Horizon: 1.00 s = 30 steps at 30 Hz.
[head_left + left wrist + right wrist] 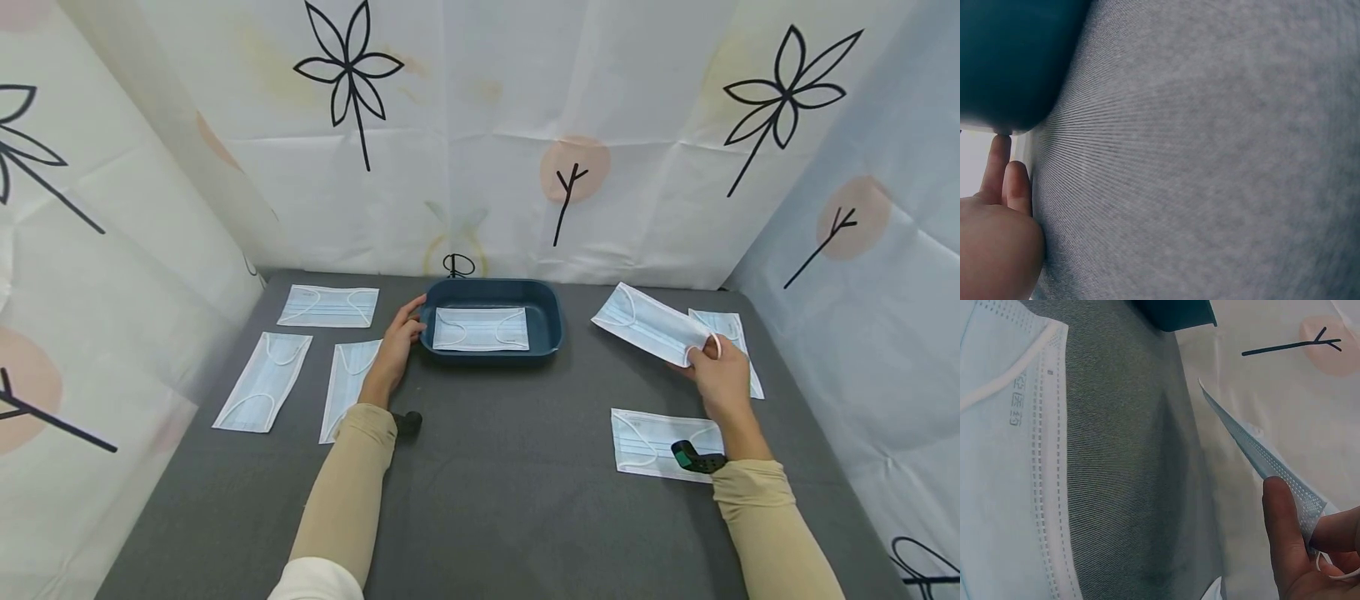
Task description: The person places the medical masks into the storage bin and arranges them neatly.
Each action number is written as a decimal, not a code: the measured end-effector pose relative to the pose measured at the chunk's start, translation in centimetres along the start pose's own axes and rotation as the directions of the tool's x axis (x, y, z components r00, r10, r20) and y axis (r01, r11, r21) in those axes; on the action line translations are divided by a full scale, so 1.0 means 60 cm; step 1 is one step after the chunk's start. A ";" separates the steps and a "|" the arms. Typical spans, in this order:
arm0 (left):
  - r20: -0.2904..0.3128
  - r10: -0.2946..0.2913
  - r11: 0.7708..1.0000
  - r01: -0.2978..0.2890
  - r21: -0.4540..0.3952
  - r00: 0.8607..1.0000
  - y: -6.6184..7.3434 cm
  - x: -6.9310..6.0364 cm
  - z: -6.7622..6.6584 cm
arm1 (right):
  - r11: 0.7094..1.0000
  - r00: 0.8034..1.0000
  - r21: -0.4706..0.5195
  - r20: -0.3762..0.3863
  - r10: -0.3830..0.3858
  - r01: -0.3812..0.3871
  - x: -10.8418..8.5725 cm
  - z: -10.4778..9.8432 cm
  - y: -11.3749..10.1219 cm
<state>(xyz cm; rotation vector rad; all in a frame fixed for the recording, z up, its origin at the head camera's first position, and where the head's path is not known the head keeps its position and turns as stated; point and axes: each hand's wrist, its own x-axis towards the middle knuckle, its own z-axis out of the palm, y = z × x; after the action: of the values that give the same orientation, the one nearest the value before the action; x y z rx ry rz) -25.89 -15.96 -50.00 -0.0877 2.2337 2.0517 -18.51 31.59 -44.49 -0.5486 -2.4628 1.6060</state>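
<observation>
My right hand (718,379) pinches a pale blue face mask (648,323) by its near right end. The mask is lifted off the table and tilted, edge-on in the right wrist view (1260,453). My left hand (393,350) rests against the left side of a dark blue tray (553,321), its fingers fairly straight; in the left wrist view a fingertip (1001,147) touches the tray. Inside the tray lies another face mask (482,330), flat. Under my right wrist a mask (645,442) lies on the table, and one more (738,337) is partly hidden behind the hand.
Three more face masks lie left of the tray: one at the back (327,306), one slanted (262,383), and one (347,387) partly covered by my left forearm. The grey table (510,500) meets patterned white cloth (480,150) at the back and sides.
</observation>
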 end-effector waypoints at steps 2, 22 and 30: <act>0.000 0.010 1.000 -0.010 0.005 1.000 -0.004 0.002 0.000 | 1.000 1.000 0.002 -0.003 0.009 -0.009 -0.002 -0.003 -0.007; 0.039 -0.046 0.997 0.049 -0.067 0.998 0.035 -0.020 -0.002 | 0.975 0.988 0.220 0.143 -0.062 0.029 -0.011 0.001 -0.063; 0.004 -0.017 1.000 0.017 -0.010 1.000 0.000 0.002 -0.001 | 0.956 0.964 0.283 0.224 -0.147 0.080 -0.010 0.010 -0.090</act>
<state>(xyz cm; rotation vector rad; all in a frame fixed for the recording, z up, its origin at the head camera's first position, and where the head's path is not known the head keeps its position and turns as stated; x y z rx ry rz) -26.00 -16.03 -50.02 -0.1036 2.2127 2.0532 -19.33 28.89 -39.78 -0.1740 -2.3200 2.0222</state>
